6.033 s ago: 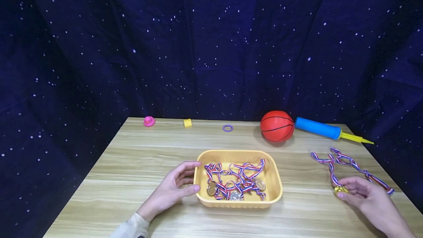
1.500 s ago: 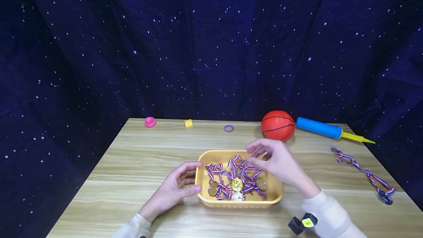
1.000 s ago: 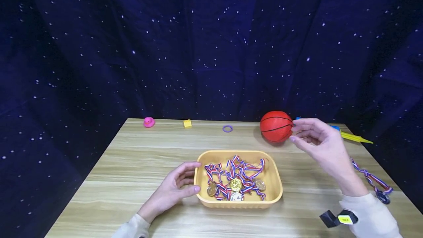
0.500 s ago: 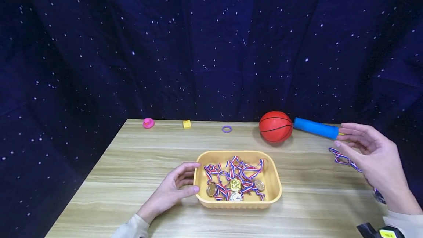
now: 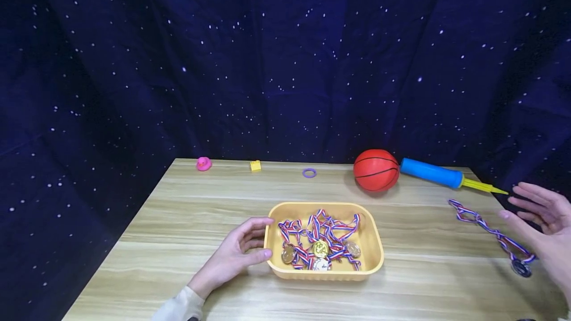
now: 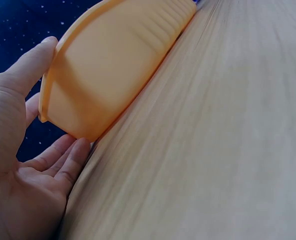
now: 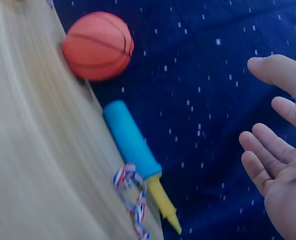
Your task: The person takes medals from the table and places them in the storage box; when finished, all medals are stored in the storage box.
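Note:
My left hand holds the left end of a yellow plastic bin, thumb and index fingertip at the rim. In the left wrist view the other fingers bend in by the base of its end wall. In the bin lie several medals on striped ribbons: a gold medal, a silver medal and bronze-looking ones, one of them a medal at the left. Near the right edge my right hand is raised with fingers spread, holding nothing. Below and left of it, a dark silvery medal lies with its ribbon stretched away.
Along the back edge of the wooden table sit a pink rubber duck, a yellow toy block, a purple ring, a red basketball and a blue hand pump. A dark starry curtain hangs behind.
A gold medal that my right hand pinched at the right now lies in the bin. The emptied right hand has swung back rightward. My left hand has stayed at the bin.

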The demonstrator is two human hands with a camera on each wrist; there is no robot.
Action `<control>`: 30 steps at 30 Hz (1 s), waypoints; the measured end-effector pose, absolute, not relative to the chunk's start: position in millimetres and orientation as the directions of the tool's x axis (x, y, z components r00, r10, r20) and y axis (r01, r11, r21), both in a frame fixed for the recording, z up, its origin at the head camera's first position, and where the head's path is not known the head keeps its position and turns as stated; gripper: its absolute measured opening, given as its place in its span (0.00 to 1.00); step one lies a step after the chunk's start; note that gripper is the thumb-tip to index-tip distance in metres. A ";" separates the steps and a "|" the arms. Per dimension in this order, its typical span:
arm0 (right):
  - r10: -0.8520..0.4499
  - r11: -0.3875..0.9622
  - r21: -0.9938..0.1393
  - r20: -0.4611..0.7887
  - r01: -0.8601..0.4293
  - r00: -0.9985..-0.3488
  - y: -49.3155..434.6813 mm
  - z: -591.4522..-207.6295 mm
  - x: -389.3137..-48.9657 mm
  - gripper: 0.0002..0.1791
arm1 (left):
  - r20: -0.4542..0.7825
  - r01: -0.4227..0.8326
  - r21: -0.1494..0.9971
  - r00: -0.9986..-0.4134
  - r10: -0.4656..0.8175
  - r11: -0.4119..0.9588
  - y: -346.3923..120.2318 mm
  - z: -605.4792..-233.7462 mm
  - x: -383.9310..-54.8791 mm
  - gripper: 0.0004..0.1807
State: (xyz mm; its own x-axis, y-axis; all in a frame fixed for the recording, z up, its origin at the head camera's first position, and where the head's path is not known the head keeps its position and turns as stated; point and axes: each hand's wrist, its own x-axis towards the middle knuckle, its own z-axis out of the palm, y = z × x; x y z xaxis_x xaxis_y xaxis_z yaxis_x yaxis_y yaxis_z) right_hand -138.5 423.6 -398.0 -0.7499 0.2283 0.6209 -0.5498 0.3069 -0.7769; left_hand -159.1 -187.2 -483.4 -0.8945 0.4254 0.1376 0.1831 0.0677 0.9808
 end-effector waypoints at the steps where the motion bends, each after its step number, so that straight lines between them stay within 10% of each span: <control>1: 0.232 0.343 -0.770 0.624 -0.538 -0.746 428.7 -402.3 -138.1 0.45 | 0.140 0.186 0.980 -0.893 0.427 0.067 -186.9 -483.4 -159.1 0.40; 30: 0.147 0.628 -0.723 0.473 -0.287 -0.869 501.4 -494.6 -112.4 0.52 | 0.173 0.222 0.973 -0.887 0.427 0.066 -186.9 -483.8 -159.4 0.38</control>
